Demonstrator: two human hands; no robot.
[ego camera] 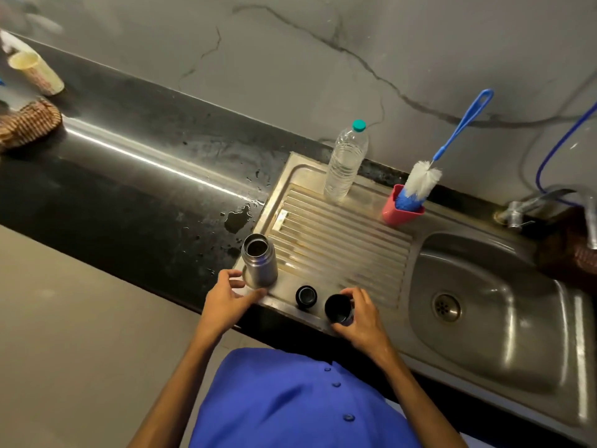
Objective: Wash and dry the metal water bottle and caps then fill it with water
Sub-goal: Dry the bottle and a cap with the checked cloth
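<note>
1. Position of parts. The metal water bottle stands upright and uncapped on the near left corner of the ribbed drainboard, close to the edge where the drainboard meets the black desk. The small cap sits on the near rim to the right of the bottle. The large cap is just right of the small one, mouth up.

2. Hand state. The left hand is beside the bottle base with its fingers spread and relaxed; contact with the bottle cannot be confirmed. The right hand has its fingers curled round the large cap.

3. Tipping hazard. The bottle is tall, narrow and stands at a corner. A sideways knock from the left hand could topple it onto the desk or off the near edge.

4. Drop hazard. Both caps sit close to the near rim. A wet surface would likely reduce grip; a cap that slips could roll to the floor.

5. Wet desk. A puddle lies on the desk just beyond the bottle. Parts set down there after drying would be wetted again.

6. Reach hazard. The bottle brush in its pink holder and the plastic bottle stand at the far side. Reaching over the open bottle could upset it.

7. Sink distance. The basin and tap lie to the right; several loose parts carried at once would increase the drop risk.
</note>
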